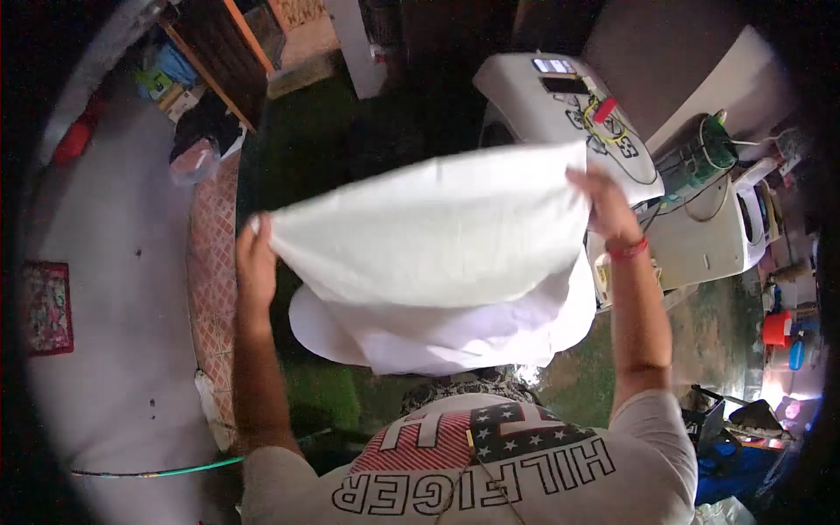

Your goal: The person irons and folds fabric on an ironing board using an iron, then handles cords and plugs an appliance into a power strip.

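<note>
A white cloth [429, 236] is stretched between my two hands in front of my body, its lower part hanging in folds. My left hand [256, 249] pinches its upper left corner. At the upper right corner, my right hand [604, 206] grips the cloth, with a red band on that wrist. Beneath the cloth, a rounded white surface [308, 325] shows at both sides; what it belongs to is mostly hidden.
To the right stands a white appliance-like body [525, 87] with a phone [553, 66] and stickers on top. Beyond it are a green bucket [713, 144] and a red container [776, 328]. A green hose [197, 467] lies at the lower left, near a tiled ledge [213, 262].
</note>
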A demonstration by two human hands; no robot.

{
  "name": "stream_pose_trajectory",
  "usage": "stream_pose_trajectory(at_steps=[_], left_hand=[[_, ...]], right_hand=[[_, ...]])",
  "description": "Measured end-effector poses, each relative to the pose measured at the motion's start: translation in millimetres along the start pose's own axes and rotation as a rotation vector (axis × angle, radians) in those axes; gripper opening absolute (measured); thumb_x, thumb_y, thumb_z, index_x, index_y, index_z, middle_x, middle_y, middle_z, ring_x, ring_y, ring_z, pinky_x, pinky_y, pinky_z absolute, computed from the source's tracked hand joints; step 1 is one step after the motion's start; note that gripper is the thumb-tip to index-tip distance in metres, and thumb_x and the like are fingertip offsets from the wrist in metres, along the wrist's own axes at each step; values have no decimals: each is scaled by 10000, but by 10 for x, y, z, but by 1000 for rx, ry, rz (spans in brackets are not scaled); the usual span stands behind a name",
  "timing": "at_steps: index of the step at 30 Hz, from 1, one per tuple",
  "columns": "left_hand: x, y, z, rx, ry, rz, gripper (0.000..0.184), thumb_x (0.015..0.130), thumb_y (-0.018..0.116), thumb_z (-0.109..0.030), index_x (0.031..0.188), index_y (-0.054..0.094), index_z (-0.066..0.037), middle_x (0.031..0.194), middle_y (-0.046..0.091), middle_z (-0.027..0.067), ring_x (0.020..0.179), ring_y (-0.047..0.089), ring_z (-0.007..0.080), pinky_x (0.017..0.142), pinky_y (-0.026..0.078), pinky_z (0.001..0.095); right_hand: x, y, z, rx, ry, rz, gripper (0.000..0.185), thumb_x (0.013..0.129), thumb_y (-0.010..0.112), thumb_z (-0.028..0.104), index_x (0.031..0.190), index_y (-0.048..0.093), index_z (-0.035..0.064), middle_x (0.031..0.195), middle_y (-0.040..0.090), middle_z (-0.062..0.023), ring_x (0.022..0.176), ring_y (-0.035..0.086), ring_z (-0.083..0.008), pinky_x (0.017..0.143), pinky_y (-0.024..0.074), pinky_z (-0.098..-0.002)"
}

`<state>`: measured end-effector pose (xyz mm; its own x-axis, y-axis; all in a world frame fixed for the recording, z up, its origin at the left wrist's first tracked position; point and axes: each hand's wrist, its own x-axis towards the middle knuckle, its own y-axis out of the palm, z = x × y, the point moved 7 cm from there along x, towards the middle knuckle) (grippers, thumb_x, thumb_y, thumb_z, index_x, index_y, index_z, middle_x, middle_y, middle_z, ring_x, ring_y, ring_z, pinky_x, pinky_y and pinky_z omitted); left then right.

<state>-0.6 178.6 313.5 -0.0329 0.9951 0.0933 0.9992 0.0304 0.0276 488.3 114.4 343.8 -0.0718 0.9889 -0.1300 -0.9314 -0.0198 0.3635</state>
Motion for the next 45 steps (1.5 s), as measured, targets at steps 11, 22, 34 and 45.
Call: stream_pose_trajectory(at_steps=[11,22,34,45], left_hand=[[762,398,-2970,391,594,-139,469,885,436,-331,1221,472,-6,1193,511,146,1093,482,270,951,344,346],[-1565,-4,-3682,-43,801,-238,342,905,482,-249,1173,490,-37,1046,567,93,929,541,193,784,426,293],[-3671,670,-151,-94,-453,739,229,905,487,-166,981,601,17,950,620,98,743,591,168,625,480,295],[-3932,315,3013,896,-444,758,282,920,432,-237,875,598,-14,913,622,111,825,576,265,738,433,400]], right_hand=[[152,559,2737,-589,-694,-114,262,857,597,302,1012,605,91,912,586,6,839,553,-92,778,450,-275],[-2066,537,2819,-112,-953,190,265,932,413,239,1094,467,35,1009,544,-89,926,526,-192,818,422,-353],[-2865,10,-931,-837,288,561,387,933,457,354,1055,598,15,892,621,-91,821,562,-130,721,459,-269],[-2700,-1133,-4736,-1002,267,805,290,820,560,57,1107,550,24,1048,586,-77,917,564,-196,819,467,-292]])
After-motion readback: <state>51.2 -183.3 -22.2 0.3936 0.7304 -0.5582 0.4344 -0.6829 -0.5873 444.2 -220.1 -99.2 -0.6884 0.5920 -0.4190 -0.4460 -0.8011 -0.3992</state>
